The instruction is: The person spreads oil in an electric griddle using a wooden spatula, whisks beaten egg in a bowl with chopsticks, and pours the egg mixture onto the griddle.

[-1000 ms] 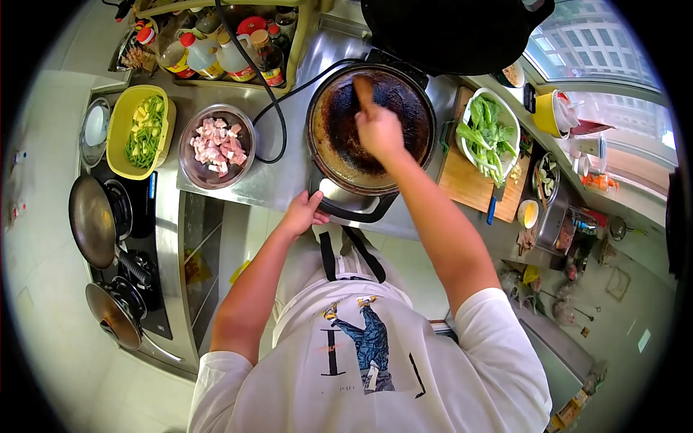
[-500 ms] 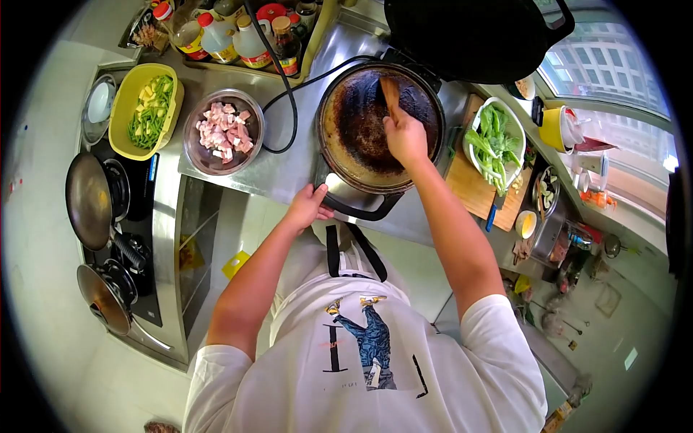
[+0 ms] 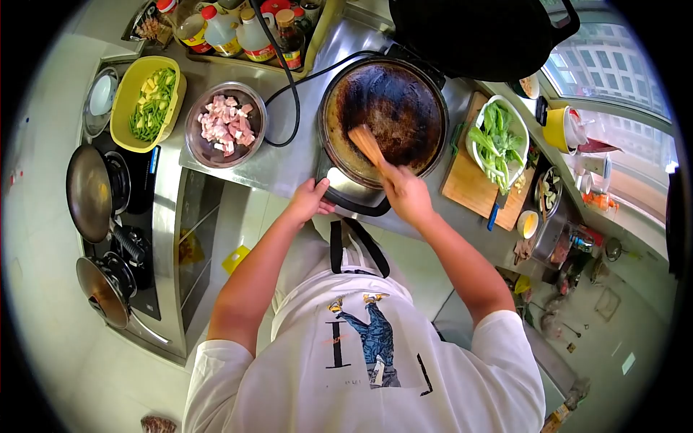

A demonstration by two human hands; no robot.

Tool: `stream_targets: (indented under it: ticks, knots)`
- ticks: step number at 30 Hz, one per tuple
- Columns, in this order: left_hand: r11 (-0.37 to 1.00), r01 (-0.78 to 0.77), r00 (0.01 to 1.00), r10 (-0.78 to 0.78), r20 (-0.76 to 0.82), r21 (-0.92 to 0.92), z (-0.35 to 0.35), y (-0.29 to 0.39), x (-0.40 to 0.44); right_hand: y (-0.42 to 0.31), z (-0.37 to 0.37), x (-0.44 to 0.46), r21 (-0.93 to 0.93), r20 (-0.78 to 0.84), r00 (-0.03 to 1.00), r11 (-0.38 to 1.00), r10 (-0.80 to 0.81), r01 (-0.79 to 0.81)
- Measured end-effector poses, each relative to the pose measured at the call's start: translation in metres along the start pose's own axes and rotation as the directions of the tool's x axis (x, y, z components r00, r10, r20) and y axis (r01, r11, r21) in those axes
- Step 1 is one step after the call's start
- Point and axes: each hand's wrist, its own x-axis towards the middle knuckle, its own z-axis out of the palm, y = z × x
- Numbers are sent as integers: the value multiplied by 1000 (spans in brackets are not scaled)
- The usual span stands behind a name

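Note:
My right hand (image 3: 406,195) is closed round the handle of a wooden spatula (image 3: 367,144). The spatula's flat end lies on the lower left part of a round, browned electric pan (image 3: 393,108). At the pan's front left, my left hand (image 3: 310,200) grips the end of its dark handle (image 3: 354,205). A raised black lid (image 3: 476,36) stands behind the pan. To the left is a metal bowl (image 3: 198,150) of cut pink meat (image 3: 226,124).
A yellow basket (image 3: 121,119) of green beans is further left, above a stove with two pans (image 3: 88,191). Bottles (image 3: 256,36) stand in a tray behind. On the right, a white basket (image 3: 525,119) of leafy greens and a knife (image 3: 494,215) lie on a cutting board (image 3: 462,179).
The spatula has moved from the pan's upper part to its lower left, and my right hand has come down towards the front rim. My left hand stays on the handle.

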Motion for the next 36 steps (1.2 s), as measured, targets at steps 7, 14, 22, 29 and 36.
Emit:
stream_targets:
  ticks: [7,14,22,29,36]
  knots:
    - [1000,13,1000,-13,-23,-6,3,5,-5,-7,4,58,24,-53,998,999,34,-33]
    - [999,0,1000,-1,-26,-32,3,2,-4,4,-8,-9,1,115,993,1000,21,-21]
    - [999,32,998,-33,-57,-23,10,8,-9,77,-48,-28,-85,67,993,992,100,-94]
    - [999,48,993,-46,-105,15,13,6,-7,78,-44,49,-21,-101,995,999,27,-29]
    - [1000,28,993,-28,-113,-1,14,4,-7,93,-43,-25,-28,-3,997,997,76,-76]
